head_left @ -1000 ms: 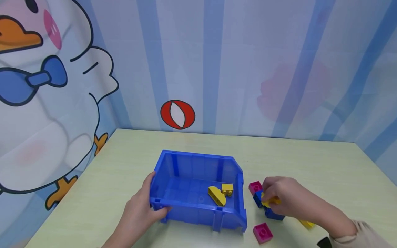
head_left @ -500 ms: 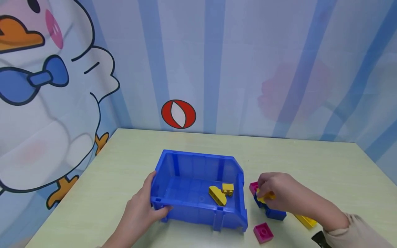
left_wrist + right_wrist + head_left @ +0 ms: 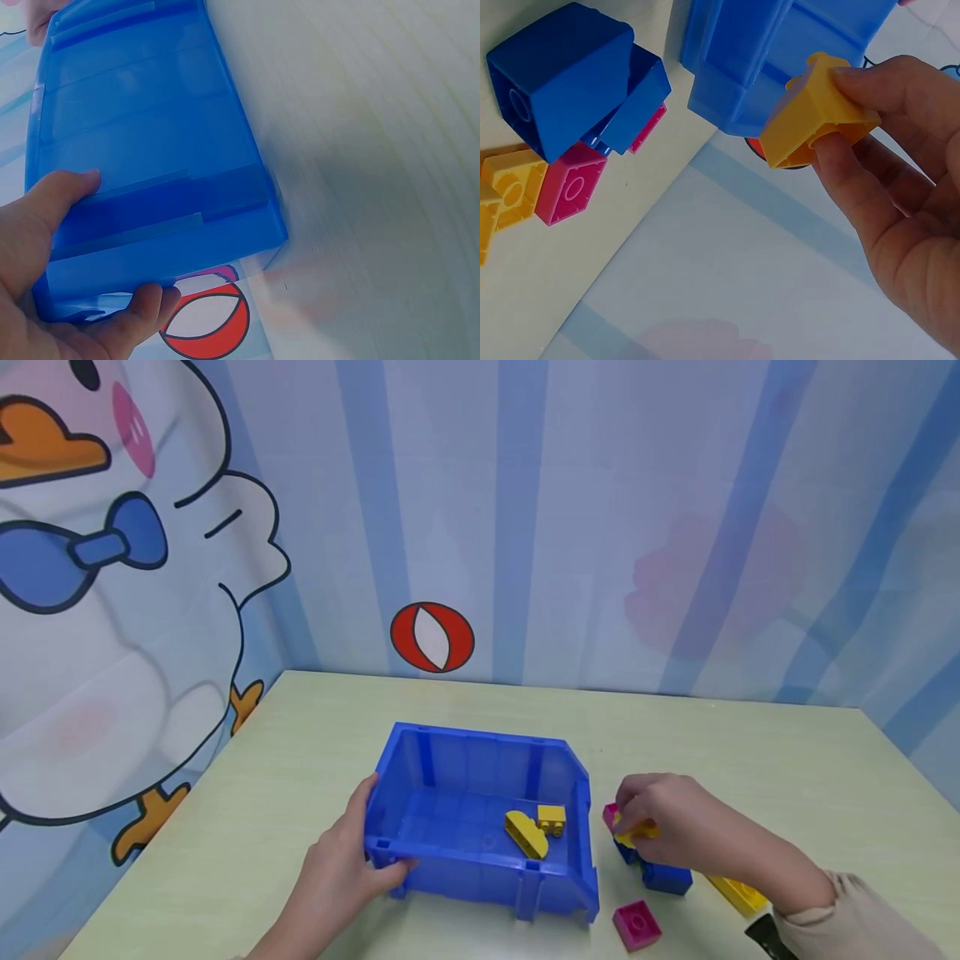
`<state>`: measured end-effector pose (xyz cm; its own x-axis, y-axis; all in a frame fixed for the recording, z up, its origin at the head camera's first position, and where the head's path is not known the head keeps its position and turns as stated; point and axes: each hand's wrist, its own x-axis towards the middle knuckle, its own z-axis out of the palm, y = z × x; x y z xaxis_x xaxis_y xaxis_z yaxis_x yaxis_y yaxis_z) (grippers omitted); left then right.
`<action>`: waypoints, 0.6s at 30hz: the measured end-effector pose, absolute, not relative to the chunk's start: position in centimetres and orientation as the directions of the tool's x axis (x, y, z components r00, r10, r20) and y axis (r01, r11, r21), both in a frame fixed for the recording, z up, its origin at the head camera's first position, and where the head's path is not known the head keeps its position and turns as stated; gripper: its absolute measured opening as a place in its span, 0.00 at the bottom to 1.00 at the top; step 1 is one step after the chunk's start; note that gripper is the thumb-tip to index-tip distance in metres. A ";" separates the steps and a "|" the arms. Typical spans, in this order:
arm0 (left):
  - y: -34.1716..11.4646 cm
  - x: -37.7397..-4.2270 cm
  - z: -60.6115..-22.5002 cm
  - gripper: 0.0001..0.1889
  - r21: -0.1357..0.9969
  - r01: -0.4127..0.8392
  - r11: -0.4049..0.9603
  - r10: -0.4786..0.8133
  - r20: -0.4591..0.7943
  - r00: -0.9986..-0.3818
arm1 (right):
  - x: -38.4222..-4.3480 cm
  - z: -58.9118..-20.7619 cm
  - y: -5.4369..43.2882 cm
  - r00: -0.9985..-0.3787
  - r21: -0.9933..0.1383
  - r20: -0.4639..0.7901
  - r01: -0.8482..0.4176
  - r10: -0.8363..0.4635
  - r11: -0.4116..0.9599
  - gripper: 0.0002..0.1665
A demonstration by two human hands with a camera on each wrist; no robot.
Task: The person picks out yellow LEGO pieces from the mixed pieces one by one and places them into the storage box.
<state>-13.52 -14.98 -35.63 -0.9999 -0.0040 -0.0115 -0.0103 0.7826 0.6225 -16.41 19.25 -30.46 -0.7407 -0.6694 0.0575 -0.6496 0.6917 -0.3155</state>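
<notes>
At its left end, a blue plastic bin [image 3: 457, 878] is gripped by my left hand [image 3: 330, 867], thumb along the near wall. Inside the bin lie a yellow rounded building block [image 3: 526, 834] and a small yellow block [image 3: 551, 819]. My right hand [image 3: 678, 821] is just right of the bin, above the loose blocks. Between its thumb and fingers it pinches a yellow building block [image 3: 814, 112], whose hollow underside shows in the right wrist view. Beneath that hand are blue blocks [image 3: 667, 878] and a pink block [image 3: 610, 815], partly hidden.
Another pink block [image 3: 637, 926] lies near the bin's front right corner. Yellow blocks [image 3: 738, 896] lie under the right forearm. The pale table [image 3: 337, 718] runs back to a wall sheet [image 3: 570, 527] printed with stripes and a cartoon duck.
My right hand has shifted a little left and away from me with the yellow block, closer to the bin. The left hand and the bin have stayed put.
</notes>
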 end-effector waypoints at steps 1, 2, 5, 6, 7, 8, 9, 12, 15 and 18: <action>-15.0 -13.5 -35.6 0.54 0.622 -0.013 0.783 -0.005 -0.014 -1.000 | -16.4 -30.4 19.2 -0.741 -0.317 0.059 -0.649 -0.668 0.692 0.11; -15.0 -13.5 -35.6 0.54 0.622 -0.015 0.783 -0.007 -0.016 -1.000 | -16.5 -30.4 19.1 -0.744 -0.321 0.057 -0.645 -0.666 0.694 0.11; -15.0 -13.6 -35.7 0.54 0.619 -0.019 0.785 -0.009 -0.018 -1.000 | -16.6 -30.3 19.0 -0.742 -0.324 0.056 -0.647 -0.668 0.691 0.11; -15.0 -13.6 -35.7 0.54 0.620 -0.019 0.785 -0.010 -0.018 -1.000 | -16.6 -30.3 18.9 -0.741 -0.323 0.055 -0.647 -0.669 0.691 0.11; -15.0 -13.6 -35.8 0.54 0.620 -0.018 0.784 -0.009 -0.017 -1.000 | -16.6 -30.3 18.9 -0.742 -0.323 0.053 -0.646 -0.669 0.691 0.11; -15.0 -13.6 -35.8 0.54 0.620 -0.016 0.785 -0.008 -0.016 -1.000 | -16.6 -30.2 18.8 -0.740 -0.324 0.053 -0.648 -0.671 0.689 0.11; -15.0 -13.6 -35.8 0.54 0.621 -0.015 0.784 -0.007 -0.015 -1.000 | -16.7 -30.2 18.8 -0.739 -0.322 0.054 -0.649 -0.671 0.689 0.11; -15.0 -13.6 -35.8 0.54 0.622 -0.014 0.783 -0.006 -0.015 -1.000 | -16.8 -30.1 18.6 -0.728 -0.325 0.063 -0.662 -0.683 0.675 0.11; -15.0 -13.6 -35.8 0.54 0.619 -0.016 0.786 -0.008 -0.015 -1.000 | -16.9 -30.1 18.4 -0.719 -0.326 0.070 -0.672 -0.692 0.665 0.11; -15.0 -13.5 -35.7 0.54 0.617 -0.019 0.787 -0.010 -0.018 -1.000 | -16.9 -30.0 18.2 -0.720 -0.323 0.069 -0.671 -0.690 0.668 0.10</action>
<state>-13.55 -15.00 -35.74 -0.9998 -0.0101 -0.0180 -0.0190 0.7866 0.6171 -16.92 18.21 -29.98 -0.7203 -0.6902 0.0686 -0.6706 0.6678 -0.3231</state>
